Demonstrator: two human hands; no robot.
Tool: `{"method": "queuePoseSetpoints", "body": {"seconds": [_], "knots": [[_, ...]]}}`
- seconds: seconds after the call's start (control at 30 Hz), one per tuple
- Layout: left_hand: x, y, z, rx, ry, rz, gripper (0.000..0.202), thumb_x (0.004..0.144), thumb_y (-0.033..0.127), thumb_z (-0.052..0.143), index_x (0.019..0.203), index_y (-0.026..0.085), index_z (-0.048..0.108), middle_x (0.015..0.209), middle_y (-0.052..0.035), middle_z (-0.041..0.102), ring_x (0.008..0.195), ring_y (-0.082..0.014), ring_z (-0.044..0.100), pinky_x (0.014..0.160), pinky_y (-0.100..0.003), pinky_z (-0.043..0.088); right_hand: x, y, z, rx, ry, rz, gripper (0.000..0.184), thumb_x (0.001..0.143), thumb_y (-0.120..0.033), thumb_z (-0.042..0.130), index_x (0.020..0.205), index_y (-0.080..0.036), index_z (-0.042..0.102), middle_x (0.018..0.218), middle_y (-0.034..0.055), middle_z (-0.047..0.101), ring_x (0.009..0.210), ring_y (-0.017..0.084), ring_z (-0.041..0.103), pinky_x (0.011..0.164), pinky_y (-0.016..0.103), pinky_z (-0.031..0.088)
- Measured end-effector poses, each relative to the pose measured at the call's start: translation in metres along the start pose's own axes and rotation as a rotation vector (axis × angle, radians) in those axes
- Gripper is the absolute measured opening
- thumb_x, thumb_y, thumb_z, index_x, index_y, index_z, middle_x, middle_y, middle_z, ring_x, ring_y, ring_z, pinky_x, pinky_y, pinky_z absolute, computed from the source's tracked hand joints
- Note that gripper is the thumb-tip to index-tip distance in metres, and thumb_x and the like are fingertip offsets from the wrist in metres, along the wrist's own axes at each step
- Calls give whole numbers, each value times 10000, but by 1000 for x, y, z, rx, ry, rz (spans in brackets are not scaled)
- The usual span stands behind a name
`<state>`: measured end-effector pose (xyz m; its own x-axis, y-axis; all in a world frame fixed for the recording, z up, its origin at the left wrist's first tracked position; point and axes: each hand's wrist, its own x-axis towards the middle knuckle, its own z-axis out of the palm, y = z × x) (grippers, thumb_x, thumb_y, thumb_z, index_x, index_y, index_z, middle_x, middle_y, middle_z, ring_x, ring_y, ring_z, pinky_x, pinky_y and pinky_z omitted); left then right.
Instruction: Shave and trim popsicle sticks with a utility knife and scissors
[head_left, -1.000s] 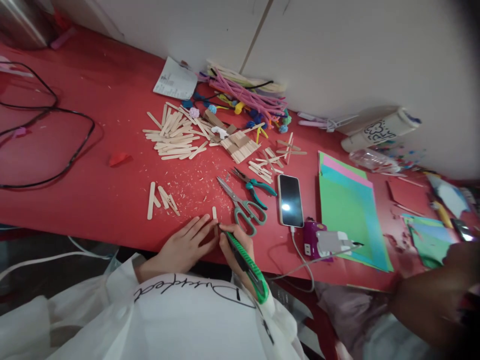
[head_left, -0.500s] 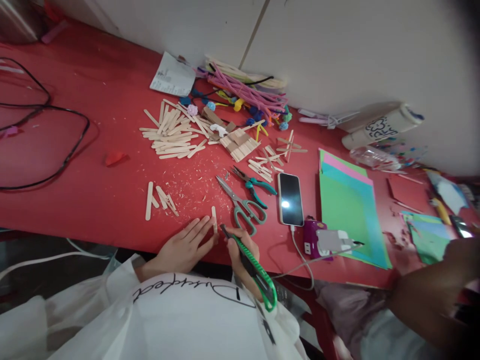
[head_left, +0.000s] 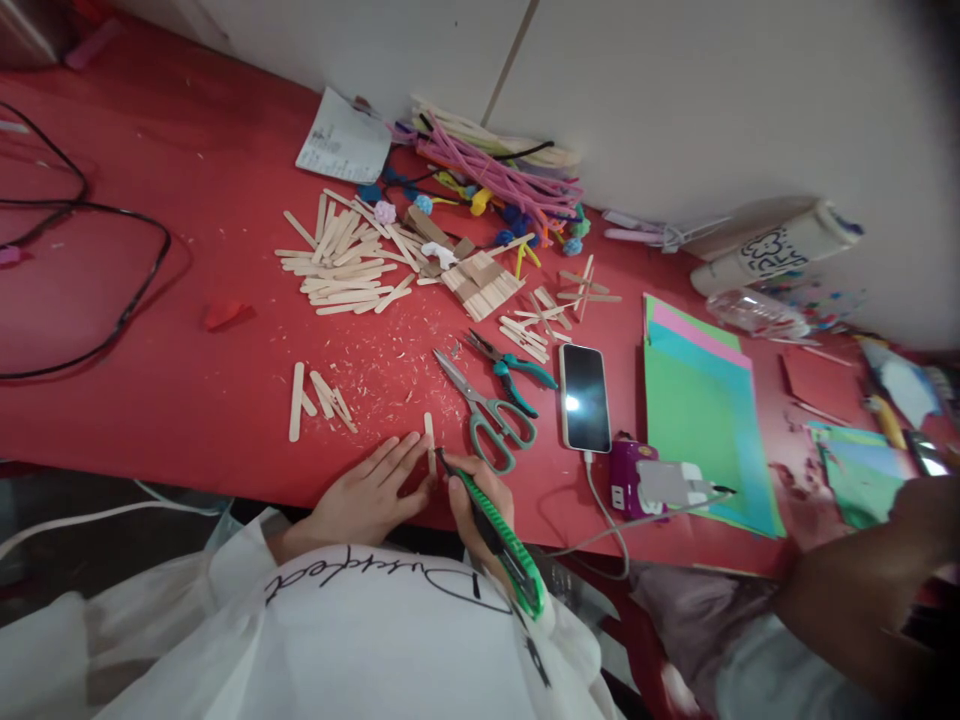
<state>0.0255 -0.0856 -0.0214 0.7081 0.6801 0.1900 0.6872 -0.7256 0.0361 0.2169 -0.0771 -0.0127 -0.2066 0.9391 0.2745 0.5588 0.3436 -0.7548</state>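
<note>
My left hand (head_left: 377, 488) lies on the red table with its fingers stretched out. Its fingertips and thumb touch the side of a short wooden craft stick (head_left: 429, 430), which stands out beyond them. My right hand (head_left: 484, 497) is wrapped round a green and black utility knife (head_left: 501, 538). The knife's tip meets the stick's right side, close to my left fingers; I cannot tell how far the blade cuts in. Just beyond my right hand lie grey-handled scissors (head_left: 491, 418) and teal-handled pliers (head_left: 517, 370).
Wood shavings and a few cut sticks (head_left: 298, 402) lie ahead. Farther back are a pile of craft sticks (head_left: 345, 260) and pipe cleaners (head_left: 495, 165). On the right are a phone (head_left: 585, 400), a purple adapter (head_left: 630, 480) and coloured paper (head_left: 690, 390). Another person's arm (head_left: 862, 590) rests far right.
My right hand has moved slightly left, bringing the knife's tip to the stick. My left hand has stayed put. The camera view has shifted a little.
</note>
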Motion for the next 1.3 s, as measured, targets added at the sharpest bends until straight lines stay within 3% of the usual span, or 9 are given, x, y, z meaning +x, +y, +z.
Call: {"method": "queuePoseSetpoints", "body": {"seconds": [0.3, 0.57, 0.77, 1.0, 1.3], "knots": [[-1, -1, 4, -10, 50, 11, 398, 922, 319, 475, 1302, 202, 492, 1411, -176, 500, 1314, -262, 454, 1126, -407, 208, 17, -17, -11, -34, -120, -20, 191, 894, -163, 476, 1026, -218, 603, 886, 50, 731, 795, 176, 712, 723, 269, 568], [-1, -1, 10, 2, 149, 16, 357, 933, 231, 444, 1286, 183, 472, 1290, -167, 604, 1253, -269, 527, 1090, -430, 288, 44, -35, -14, -70, -226, 3, 147, 877, -136, 458, 920, -191, 587, 704, 21, 677, 600, 150, 667, 583, 239, 535], [0, -1, 8, -5, 150, 8, 310, 929, 263, 464, 1225, 190, 522, 1296, -165, 602, 1243, -263, 535, 1080, -416, 301, 37, -25, -5, -49, -191, 3, 150, 873, -154, 465, 878, -206, 605, 684, 4, 671, 565, 138, 649, 553, 230, 519], [1, 1, -2, -26, 91, -21, 334, 878, 345, 556, 1181, 203, 568, 1362, -174, 548, 1285, -291, 492, 1088, -403, 289, 6, -16, -1, -34, -13, 47, 184, 913, -174, 449, 952, -218, 623, 821, 30, 728, 734, 160, 709, 691, 257, 564], [3, 7, -3, -42, 50, -36, 368, 892, 292, 544, 1251, 212, 548, 1421, -166, 489, 1338, -281, 422, 1109, -412, 253, -4, -14, -1, -68, 60, 49, 198, 888, -183, 465, 914, -216, 658, 794, 31, 737, 691, 170, 704, 673, 274, 567]]}}
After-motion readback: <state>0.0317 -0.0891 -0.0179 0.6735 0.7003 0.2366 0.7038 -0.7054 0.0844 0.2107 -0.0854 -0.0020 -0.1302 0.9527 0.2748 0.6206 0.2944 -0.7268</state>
